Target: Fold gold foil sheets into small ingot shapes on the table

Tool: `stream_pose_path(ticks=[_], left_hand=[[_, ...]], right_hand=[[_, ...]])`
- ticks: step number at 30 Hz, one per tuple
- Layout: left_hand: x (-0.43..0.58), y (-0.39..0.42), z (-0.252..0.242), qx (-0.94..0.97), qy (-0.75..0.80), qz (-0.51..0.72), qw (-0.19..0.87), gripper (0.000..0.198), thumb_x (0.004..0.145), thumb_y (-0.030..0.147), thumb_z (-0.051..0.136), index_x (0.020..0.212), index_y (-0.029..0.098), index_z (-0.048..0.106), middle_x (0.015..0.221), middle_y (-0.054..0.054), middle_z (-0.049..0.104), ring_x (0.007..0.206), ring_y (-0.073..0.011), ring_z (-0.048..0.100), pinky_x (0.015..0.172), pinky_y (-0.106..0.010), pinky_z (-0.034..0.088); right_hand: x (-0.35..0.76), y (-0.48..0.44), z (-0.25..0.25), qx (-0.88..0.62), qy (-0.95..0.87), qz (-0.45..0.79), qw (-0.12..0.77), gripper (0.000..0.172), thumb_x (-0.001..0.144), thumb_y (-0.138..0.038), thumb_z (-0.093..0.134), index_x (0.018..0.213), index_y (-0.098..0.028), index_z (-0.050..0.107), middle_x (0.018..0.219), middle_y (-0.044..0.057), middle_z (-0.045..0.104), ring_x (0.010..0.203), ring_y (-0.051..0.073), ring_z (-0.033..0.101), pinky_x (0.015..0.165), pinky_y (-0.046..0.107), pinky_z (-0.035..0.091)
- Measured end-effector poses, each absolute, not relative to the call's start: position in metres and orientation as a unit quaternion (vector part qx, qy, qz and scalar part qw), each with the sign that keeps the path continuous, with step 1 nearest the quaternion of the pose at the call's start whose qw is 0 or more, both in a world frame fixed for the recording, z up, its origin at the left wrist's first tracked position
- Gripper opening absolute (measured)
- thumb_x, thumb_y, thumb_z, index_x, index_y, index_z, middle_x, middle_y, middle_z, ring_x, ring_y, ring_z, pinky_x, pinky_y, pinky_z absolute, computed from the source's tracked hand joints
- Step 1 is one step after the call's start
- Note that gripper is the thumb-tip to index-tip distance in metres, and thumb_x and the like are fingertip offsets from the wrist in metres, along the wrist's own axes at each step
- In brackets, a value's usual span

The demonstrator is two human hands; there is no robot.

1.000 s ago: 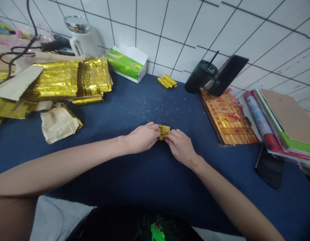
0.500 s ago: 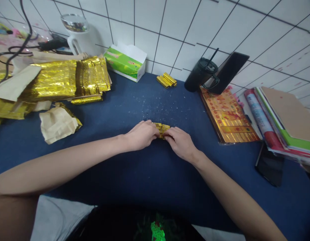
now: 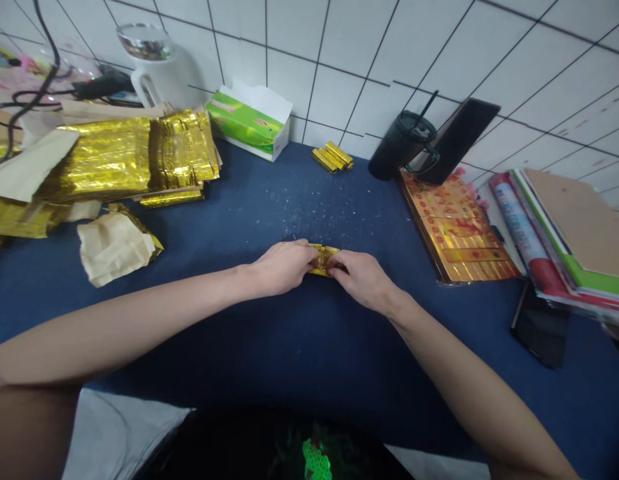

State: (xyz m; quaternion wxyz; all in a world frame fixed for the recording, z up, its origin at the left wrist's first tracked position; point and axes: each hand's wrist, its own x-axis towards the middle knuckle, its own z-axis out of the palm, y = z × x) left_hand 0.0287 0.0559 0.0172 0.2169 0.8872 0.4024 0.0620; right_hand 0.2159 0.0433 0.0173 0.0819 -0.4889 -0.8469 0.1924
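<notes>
On the surface [image 3: 299, 353], left hand [image 3: 288, 268] and right hand [image 3: 363, 277] pinch the foil [image 3: 321, 256] at both ends, likely the best hold: it looks light, slick, tearable.

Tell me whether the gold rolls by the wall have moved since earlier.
No; the gold rolls keep their place between the green box and the black mug.

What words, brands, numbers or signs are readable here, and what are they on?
Possibly "COPY PAPER", blurred, on the red-and-blue package.
Green box: markings too small to read.
Orange-gold pack: print too blurred to read.
I can make out no other text.
</notes>
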Motion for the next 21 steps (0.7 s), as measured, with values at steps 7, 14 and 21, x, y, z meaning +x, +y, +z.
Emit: stream_pose_path(ticks=[7,14,21], left_hand=[[0.030,0.056,0.019,0.902,0.390,0.056,0.179,0.012,0.081,0.014,0.041,0.087,0.016,0.051,0.083,-0.004,0.056,0.067,-0.0168,0.058,0.057,-0.026,0.042],[0.031,0.053,0.021,0.905,0.393,0.027,0.160,0.010,0.083,0.015,0.041,0.088,0.016,0.050,0.085,-0.005,0.055,0.066,-0.0174,0.058,0.057,-0.028,0.043],[0.028,0.048,0.021,0.899,0.414,0.035,0.137,0.012,0.083,0.015,0.040,0.090,0.018,0.050,0.084,-0.004,0.056,0.068,-0.0168,0.059,0.058,-0.026,0.044]], right_hand=[[0.217,0.043,0.017,-0.478,-0.855,0.182,0.087,0.012,0.076,-0.010,0.049,0.076,-0.019,0.057,0.077,0.001,0.061,0.069,0.016,0.057,0.063,0.028,0.042],[0.218,0.039,0.013,-0.492,-0.854,0.153,0.074,0.007,0.079,-0.014,0.050,0.080,-0.020,0.053,0.079,0.001,0.059,0.071,0.016,0.057,0.064,0.029,0.043],[0.220,0.034,0.011,-0.503,-0.849,0.142,0.082,0.007,0.081,-0.014,0.048,0.080,-0.021,0.051,0.079,0.001,0.059,0.068,0.016,0.056,0.062,0.029,0.043]])
